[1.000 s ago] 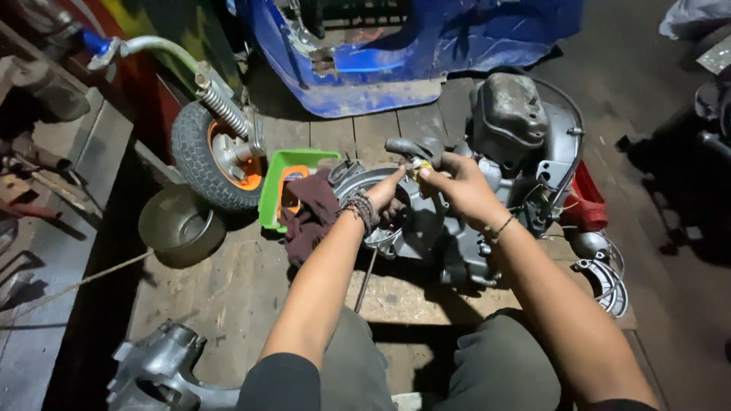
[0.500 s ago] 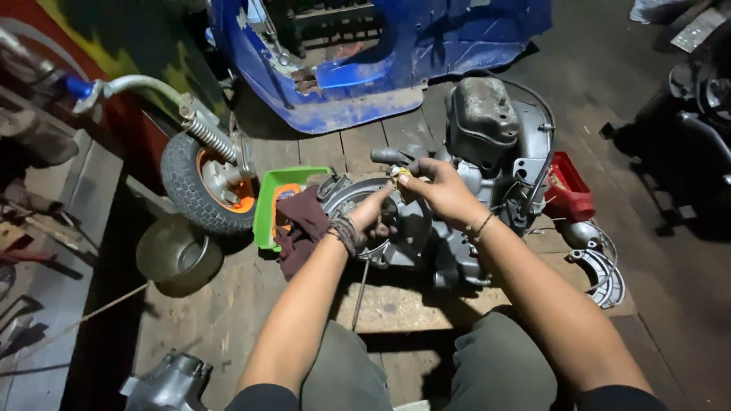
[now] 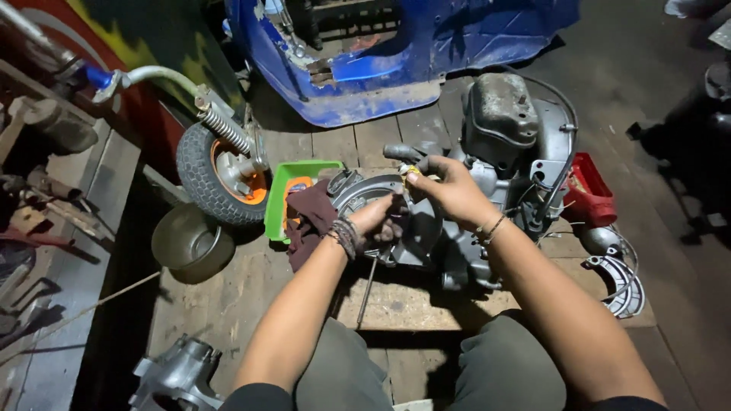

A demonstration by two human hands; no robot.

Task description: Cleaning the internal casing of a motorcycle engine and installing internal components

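A grey scooter engine [image 3: 487, 152] lies on a wooden platform [image 3: 403, 304] in front of my knees. My right hand [image 3: 449, 186] is closed around a small tool with a yellow tip, held over the engine's round open housing [image 3: 365, 194]. My left hand [image 3: 381, 217], with dark bands on the wrist, rests inside that housing; what its fingers hold is hidden. A dark red rag [image 3: 308, 217] lies beside the left hand, partly over a green plastic tray [image 3: 285, 186].
A small wheel with an orange hub and spring shock [image 3: 221, 171] stands at the left, a metal bowl [image 3: 190, 243] below it. A blue scooter body [image 3: 396, 53] lies behind. A red container [image 3: 590, 190] and metal parts [image 3: 620, 274] sit right. Another casing [image 3: 179, 373] lies near left.
The view has shifted slightly. My left hand has sunk lower into the round housing, while my right hand stays over the engine with the tool.
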